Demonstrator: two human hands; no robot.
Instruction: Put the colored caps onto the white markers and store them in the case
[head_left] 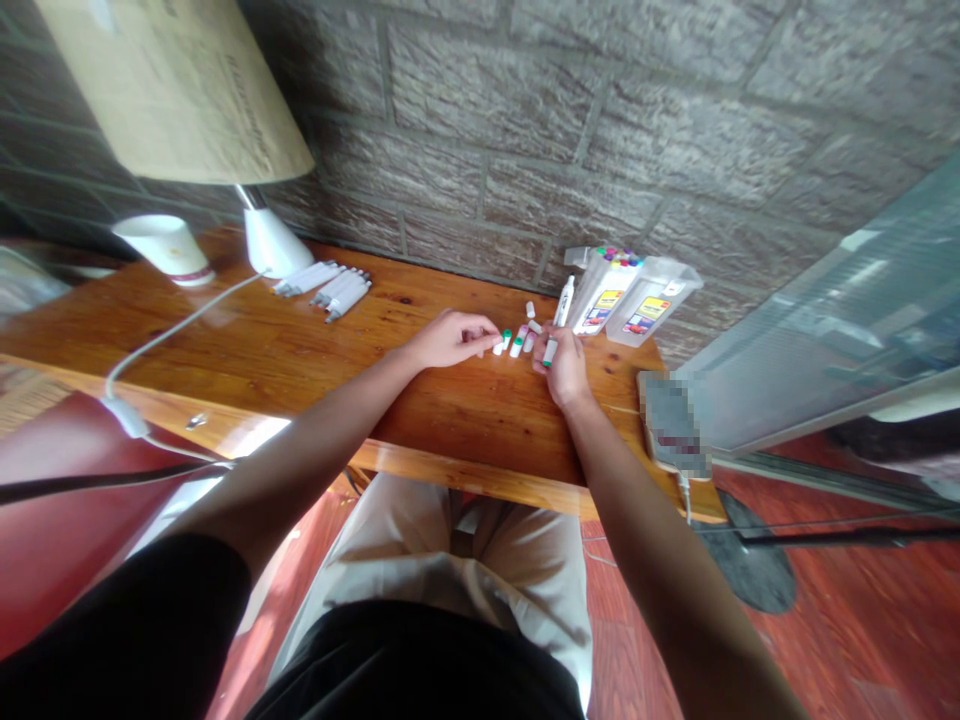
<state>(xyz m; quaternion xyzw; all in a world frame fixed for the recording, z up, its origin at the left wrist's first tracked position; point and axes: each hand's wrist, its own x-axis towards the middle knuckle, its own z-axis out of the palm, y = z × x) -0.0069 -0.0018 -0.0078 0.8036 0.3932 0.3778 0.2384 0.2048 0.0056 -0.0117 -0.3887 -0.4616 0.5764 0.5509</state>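
Note:
My left hand (450,338) rests on the wooden table (315,350), fingers pinched on a small white marker cap (498,346). My right hand (564,368) lies beside it, fingers curled around a white marker with a green end (550,351). Between the hands lie loose caps, one green-tipped (517,346) and one pink (528,340). Just beyond stand two clear marker cases, one holding markers with coloured tips (604,285), the other (651,300) looking empty. Another white marker (565,297) lies beside the cases.
A row of white markers (324,282) lies at the back left near a lamp base (268,243) and a white cup (166,246). The lamp's cord (161,345) runs across the table's left. A phone (671,425) sits at the right edge. A stone wall stands behind.

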